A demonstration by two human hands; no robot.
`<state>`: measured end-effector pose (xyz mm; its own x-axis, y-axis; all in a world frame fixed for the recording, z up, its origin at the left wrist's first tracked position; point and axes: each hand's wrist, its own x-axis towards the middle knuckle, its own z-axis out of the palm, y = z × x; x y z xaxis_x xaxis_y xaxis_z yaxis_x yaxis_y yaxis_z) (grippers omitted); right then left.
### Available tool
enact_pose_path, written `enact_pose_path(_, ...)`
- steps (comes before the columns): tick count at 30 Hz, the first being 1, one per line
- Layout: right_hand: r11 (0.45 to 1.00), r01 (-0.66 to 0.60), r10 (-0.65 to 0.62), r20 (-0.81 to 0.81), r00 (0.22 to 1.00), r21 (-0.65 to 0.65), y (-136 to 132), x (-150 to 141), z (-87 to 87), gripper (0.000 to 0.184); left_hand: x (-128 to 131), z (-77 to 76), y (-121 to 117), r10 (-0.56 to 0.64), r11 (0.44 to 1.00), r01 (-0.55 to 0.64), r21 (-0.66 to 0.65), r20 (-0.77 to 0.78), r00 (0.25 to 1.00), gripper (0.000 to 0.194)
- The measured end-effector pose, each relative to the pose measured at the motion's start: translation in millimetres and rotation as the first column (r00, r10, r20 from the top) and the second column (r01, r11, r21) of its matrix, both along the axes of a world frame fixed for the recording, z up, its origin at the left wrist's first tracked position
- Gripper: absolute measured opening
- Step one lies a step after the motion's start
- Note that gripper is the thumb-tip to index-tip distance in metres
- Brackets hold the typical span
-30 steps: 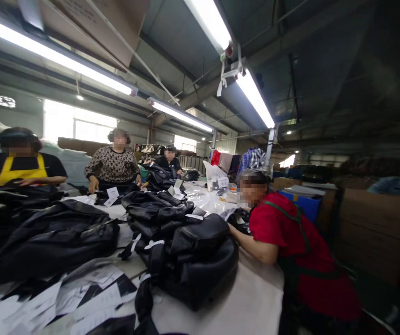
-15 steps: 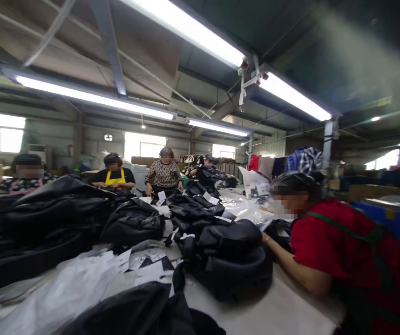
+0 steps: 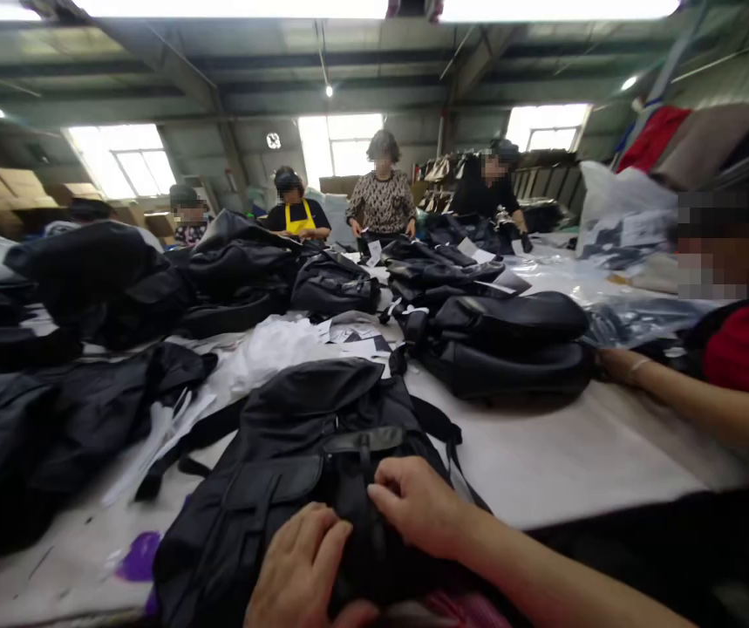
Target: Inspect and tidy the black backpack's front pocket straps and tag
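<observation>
Left hand (image 3: 302,567) loosely bent and right hand (image 3: 417,508) curled, grips unclear, both have just appeared on the black backpack (image 3: 282,481) beneath them, so handling looks underway.

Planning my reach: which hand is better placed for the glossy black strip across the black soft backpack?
Probably the right hand: it sits closer, just below the strip; the left hand lies lower.
</observation>
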<state>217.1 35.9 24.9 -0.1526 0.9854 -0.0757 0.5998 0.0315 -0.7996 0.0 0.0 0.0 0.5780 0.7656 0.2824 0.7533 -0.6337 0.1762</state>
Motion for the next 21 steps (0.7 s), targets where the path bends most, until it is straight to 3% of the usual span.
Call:
enact_pose_path(3,0.990,-0.048,0.023,0.180,0.983,0.133,-4,3,6.8,0.022,4,-4.3,1,0.069,0.998,-0.068,0.017,-0.040,0.997,0.076)
enact_pose_path(6,0.975,-0.070,0.003,0.307,0.952,0.209,-10,8,4.1,0.020,17,7.0,3,0.140,0.986,-0.145,-0.086,-0.067,0.988,0.088)
enact_pose_path(8,0.951,-0.083,-0.010,0.299,0.954,0.298,-15,15,0.6,0.014,25,16.5,6,0.156,0.973,-0.168,-0.160,-0.087,0.984,0.093)
enact_pose_path(10,0.913,-0.164,0.080,0.232,0.970,0.373,-24,24,-0.7,0.007,29,23.3,11,0.151,0.961,-0.170,-0.218,-0.102,0.983,0.095)
enact_pose_path(13,0.815,-0.366,0.299,0.215,0.930,0.449,-37,32,0.2,0.029,30,26.9,17,0.140,0.949,-0.164,-0.270,-0.104,0.985,0.095)
enact_pose_path(15,0.768,-0.426,0.323,0.285,0.903,0.478,-43,32,-1.0,0.042,30,26.9,18,0.137,0.943,-0.160,-0.291,-0.098,0.986,0.095)
enact_pose_path(18,0.767,-0.403,0.270,0.317,0.909,0.499,-41,26,-7.4,0.035,29,28.1,17,0.143,0.926,-0.165,-0.341,-0.087,0.986,0.098)
enact_pose_path(21,0.773,-0.356,0.280,0.223,0.934,0.525,-36,21,-14.5,0.026,24,32.4,20,0.134,0.883,-0.132,-0.450,-0.028,0.991,0.089)
